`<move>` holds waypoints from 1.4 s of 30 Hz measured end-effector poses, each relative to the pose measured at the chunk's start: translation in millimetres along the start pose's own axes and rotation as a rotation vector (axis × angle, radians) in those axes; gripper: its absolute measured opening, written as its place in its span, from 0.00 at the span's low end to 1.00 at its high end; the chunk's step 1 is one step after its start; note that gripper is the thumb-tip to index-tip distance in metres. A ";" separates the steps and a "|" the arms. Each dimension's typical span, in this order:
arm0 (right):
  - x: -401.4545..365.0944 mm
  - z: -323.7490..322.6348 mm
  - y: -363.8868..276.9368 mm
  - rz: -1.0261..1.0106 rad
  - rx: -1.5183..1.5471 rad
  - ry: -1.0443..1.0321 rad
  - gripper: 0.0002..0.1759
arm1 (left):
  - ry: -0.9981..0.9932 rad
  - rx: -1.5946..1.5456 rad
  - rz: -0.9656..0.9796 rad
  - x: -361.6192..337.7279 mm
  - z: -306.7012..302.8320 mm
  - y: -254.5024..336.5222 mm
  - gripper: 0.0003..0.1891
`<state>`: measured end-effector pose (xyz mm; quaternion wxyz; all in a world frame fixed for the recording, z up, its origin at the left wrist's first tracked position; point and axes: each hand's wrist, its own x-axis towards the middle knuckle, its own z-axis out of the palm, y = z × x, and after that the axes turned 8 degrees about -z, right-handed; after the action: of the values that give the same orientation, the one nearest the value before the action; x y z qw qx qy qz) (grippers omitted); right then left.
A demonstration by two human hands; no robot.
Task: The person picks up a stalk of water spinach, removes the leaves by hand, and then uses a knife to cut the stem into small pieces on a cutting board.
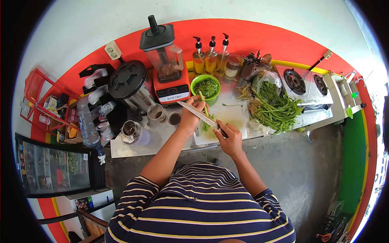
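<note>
A knife (198,114) is held by its black handle in my right hand (229,139), its blade pointing up and left over the other hand. My left hand (192,117) is closed around green stalks (204,103), which stand near the front of a green bowl (213,98) holding chopped greens. Beneath both hands lies a white cutting board (234,116) with some leaves (206,126) on it. To the right of the board is a large heap of leafy greens (277,114).
Behind the bowl stand pump bottles (211,59) and a jar (232,66). A red blender (172,88), a steel container (135,93) and cups (156,113) are at the left. A two-burner stove (300,87) is at the right.
</note>
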<state>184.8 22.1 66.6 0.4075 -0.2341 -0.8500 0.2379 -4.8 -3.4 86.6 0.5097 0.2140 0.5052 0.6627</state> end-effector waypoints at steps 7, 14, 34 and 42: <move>6.4 -4.1 1.9 0.063 0.082 -0.055 0.20 | 0.018 -0.023 -0.042 3.0 -3.3 -4.0 0.11; 17.1 -7.8 -2.0 0.074 0.130 -0.069 0.18 | 0.004 0.070 -0.060 6.2 -11.1 11.1 0.10; 45.5 5.0 -24.8 0.006 0.318 -0.179 0.19 | -0.118 0.088 -0.034 -25.3 -38.1 33.2 0.09; 56.4 9.9 -16.7 -0.006 0.279 -0.239 0.20 | -0.094 -0.118 -0.092 -29.2 -37.5 15.9 0.12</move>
<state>142.0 40.4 103.7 0.3329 -0.1430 -0.8518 0.3784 -30.7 -46.0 92.5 0.5745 0.1910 0.4499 0.6565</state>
